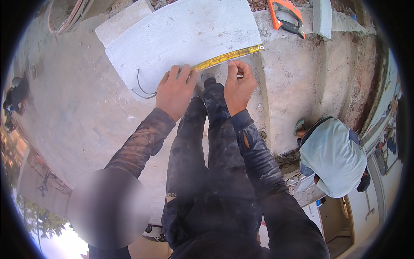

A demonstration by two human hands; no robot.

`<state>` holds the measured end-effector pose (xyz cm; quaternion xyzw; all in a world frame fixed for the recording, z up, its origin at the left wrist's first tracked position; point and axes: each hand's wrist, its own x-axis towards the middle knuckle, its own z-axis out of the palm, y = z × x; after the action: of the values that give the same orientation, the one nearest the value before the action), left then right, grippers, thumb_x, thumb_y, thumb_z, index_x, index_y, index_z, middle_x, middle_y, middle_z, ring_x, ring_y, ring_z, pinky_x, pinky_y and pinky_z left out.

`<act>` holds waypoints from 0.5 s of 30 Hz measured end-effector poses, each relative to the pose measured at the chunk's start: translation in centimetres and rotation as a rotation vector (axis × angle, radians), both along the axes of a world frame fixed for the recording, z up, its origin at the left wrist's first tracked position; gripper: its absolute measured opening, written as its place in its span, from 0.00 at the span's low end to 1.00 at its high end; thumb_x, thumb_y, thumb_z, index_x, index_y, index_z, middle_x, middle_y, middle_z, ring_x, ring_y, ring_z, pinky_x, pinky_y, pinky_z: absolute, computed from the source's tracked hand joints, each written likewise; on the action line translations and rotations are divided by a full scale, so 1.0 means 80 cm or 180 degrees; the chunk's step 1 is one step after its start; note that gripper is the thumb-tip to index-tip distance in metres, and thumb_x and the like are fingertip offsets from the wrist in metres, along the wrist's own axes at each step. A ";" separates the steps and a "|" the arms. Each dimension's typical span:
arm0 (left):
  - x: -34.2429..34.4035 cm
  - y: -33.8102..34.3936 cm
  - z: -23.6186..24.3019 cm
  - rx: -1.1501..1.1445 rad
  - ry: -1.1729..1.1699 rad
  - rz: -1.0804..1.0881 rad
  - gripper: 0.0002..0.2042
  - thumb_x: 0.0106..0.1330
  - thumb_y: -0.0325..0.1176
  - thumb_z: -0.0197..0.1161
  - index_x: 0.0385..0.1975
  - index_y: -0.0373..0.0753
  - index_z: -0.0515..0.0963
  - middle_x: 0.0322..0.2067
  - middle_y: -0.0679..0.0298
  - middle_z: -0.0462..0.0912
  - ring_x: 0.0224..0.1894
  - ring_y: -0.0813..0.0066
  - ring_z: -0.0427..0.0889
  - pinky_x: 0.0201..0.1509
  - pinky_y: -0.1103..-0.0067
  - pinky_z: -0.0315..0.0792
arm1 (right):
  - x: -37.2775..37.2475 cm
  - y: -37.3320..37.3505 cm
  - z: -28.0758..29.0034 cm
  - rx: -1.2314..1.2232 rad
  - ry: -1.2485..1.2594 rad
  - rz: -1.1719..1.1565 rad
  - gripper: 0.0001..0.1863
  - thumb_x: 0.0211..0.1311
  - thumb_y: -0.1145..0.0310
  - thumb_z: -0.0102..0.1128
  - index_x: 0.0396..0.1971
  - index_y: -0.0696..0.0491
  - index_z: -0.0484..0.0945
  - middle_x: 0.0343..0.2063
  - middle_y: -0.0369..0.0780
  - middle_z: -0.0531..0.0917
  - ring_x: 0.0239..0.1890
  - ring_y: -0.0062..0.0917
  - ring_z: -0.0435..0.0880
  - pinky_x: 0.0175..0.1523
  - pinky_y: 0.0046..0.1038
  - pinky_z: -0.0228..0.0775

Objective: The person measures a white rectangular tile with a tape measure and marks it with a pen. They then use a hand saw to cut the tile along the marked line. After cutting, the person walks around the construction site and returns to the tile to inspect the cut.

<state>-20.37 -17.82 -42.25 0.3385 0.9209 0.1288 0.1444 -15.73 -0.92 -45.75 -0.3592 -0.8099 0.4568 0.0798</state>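
Observation:
A pale grey concrete block [185, 34] lies on a rough concrete surface ahead of me. A yellow tape measure [228, 56] is stretched across its near edge, running up to the right corner. My left hand [176, 91] presses the tape's near end flat against the block. My right hand [238, 86] pinches something small at the tape, fingers closed; I cannot make out what it holds. My dark trousers and dusty sleeves fill the lower middle of the view.
An orange-handled handsaw [286, 17] lies at the far right beside another grey block [322, 17]. A thin dark wire [142, 88] curls by the block's near left corner. A person in a light shirt [334, 157] stands lower down on the right, past the slab's edge.

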 end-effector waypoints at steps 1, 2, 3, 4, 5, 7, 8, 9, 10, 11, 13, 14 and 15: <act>0.000 0.000 0.000 -0.0001 0.0002 -0.0002 0.19 0.54 0.26 0.59 0.49 0.40 0.79 0.45 0.63 0.74 0.47 0.64 0.73 0.43 0.74 0.76 | -0.002 -0.001 0.000 0.0028 0.0028 -0.0004 0.08 0.62 0.70 0.59 0.31 0.61 0.79 0.25 0.41 0.82 0.27 0.25 0.79 0.36 0.28 0.71; 0.000 0.000 0.000 -0.0001 -0.0001 0.0000 0.19 0.54 0.26 0.59 0.48 0.40 0.79 0.45 0.63 0.74 0.47 0.64 0.73 0.43 0.74 0.76 | -0.003 -0.001 0.001 0.0057 0.0056 -0.0009 0.07 0.61 0.71 0.59 0.30 0.60 0.78 0.25 0.42 0.82 0.26 0.27 0.80 0.36 0.29 0.71; 0.000 0.001 0.000 -0.0001 -0.0004 0.0000 0.19 0.54 0.26 0.59 0.48 0.40 0.79 0.45 0.63 0.74 0.47 0.64 0.73 0.43 0.74 0.76 | -0.003 -0.002 0.001 0.0053 0.0043 -0.0015 0.07 0.61 0.71 0.59 0.30 0.60 0.78 0.25 0.42 0.82 0.25 0.27 0.80 0.35 0.29 0.71; -0.001 0.001 0.000 0.0000 -0.0007 0.0000 0.19 0.54 0.26 0.59 0.48 0.40 0.79 0.44 0.63 0.74 0.47 0.64 0.73 0.43 0.74 0.76 | -0.004 -0.002 0.002 0.0049 0.0030 -0.0021 0.07 0.61 0.71 0.60 0.30 0.60 0.78 0.24 0.41 0.82 0.25 0.26 0.80 0.34 0.29 0.71; -0.001 0.001 0.000 0.0007 -0.0001 0.0003 0.19 0.54 0.26 0.60 0.48 0.40 0.79 0.44 0.63 0.74 0.47 0.64 0.73 0.43 0.74 0.76 | -0.004 -0.002 0.002 0.0044 0.0017 -0.0027 0.07 0.61 0.71 0.60 0.30 0.60 0.78 0.23 0.41 0.82 0.24 0.26 0.80 0.33 0.29 0.71; 0.000 0.001 0.000 0.0021 0.0007 0.0011 0.18 0.54 0.26 0.60 0.48 0.40 0.80 0.44 0.63 0.74 0.47 0.65 0.73 0.43 0.74 0.77 | -0.007 -0.004 0.007 -0.0066 -0.0102 -0.0095 0.07 0.61 0.71 0.60 0.30 0.60 0.78 0.21 0.41 0.82 0.21 0.25 0.79 0.31 0.29 0.71; 0.000 0.001 0.000 0.0009 0.0007 0.0012 0.18 0.54 0.26 0.60 0.48 0.40 0.80 0.44 0.63 0.74 0.47 0.65 0.73 0.43 0.74 0.77 | -0.008 -0.005 0.009 -0.0121 -0.0161 -0.0130 0.07 0.61 0.71 0.60 0.29 0.60 0.78 0.20 0.40 0.81 0.20 0.25 0.79 0.30 0.29 0.71; 0.000 0.001 0.000 0.0003 0.0006 0.0012 0.18 0.54 0.26 0.60 0.47 0.40 0.80 0.44 0.64 0.74 0.47 0.65 0.73 0.43 0.74 0.77 | -0.009 -0.005 0.011 -0.0060 -0.0157 -0.0101 0.07 0.61 0.71 0.60 0.29 0.60 0.78 0.19 0.41 0.81 0.20 0.25 0.79 0.29 0.29 0.71; 0.000 0.002 0.000 -0.0004 0.0004 0.0010 0.18 0.54 0.26 0.60 0.47 0.40 0.80 0.44 0.64 0.74 0.47 0.65 0.73 0.43 0.74 0.77 | -0.011 -0.005 0.012 0.0000 -0.0154 -0.0073 0.07 0.60 0.71 0.60 0.29 0.60 0.78 0.18 0.41 0.81 0.19 0.25 0.79 0.28 0.29 0.70; 0.000 0.002 -0.001 -0.0012 0.0024 0.0010 0.18 0.54 0.26 0.60 0.48 0.40 0.80 0.44 0.64 0.74 0.47 0.65 0.73 0.42 0.74 0.77 | -0.013 -0.004 0.014 0.0060 -0.0151 -0.0046 0.07 0.60 0.70 0.60 0.29 0.60 0.78 0.18 0.41 0.81 0.18 0.25 0.79 0.27 0.29 0.70; 0.000 0.002 -0.002 -0.0035 0.0056 0.0006 0.19 0.54 0.25 0.60 0.48 0.41 0.80 0.44 0.64 0.74 0.47 0.65 0.73 0.41 0.74 0.77 | -0.017 -0.001 0.018 0.0100 -0.0350 0.0022 0.07 0.59 0.71 0.60 0.28 0.60 0.78 0.17 0.42 0.81 0.18 0.27 0.80 0.27 0.30 0.70; 0.000 0.002 -0.002 -0.0008 0.0045 0.0008 0.19 0.54 0.25 0.60 0.48 0.39 0.79 0.43 0.64 0.74 0.46 0.65 0.73 0.43 0.74 0.76 | -0.020 0.000 0.020 0.0118 -0.0450 0.0055 0.07 0.59 0.71 0.60 0.27 0.59 0.78 0.17 0.43 0.81 0.19 0.28 0.81 0.27 0.30 0.70; 0.000 0.002 -0.002 0.0018 0.0023 0.0017 0.19 0.53 0.25 0.60 0.48 0.38 0.78 0.43 0.64 0.73 0.45 0.65 0.73 0.44 0.73 0.76 | -0.021 0.000 0.021 0.0145 -0.0459 0.0094 0.07 0.59 0.71 0.60 0.27 0.60 0.78 0.17 0.44 0.81 0.19 0.29 0.81 0.28 0.30 0.71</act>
<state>-20.35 -17.69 -42.45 0.3369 0.9219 0.1306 0.1397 -17.43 -0.89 -44.11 -0.3773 -0.8289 0.4124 0.0226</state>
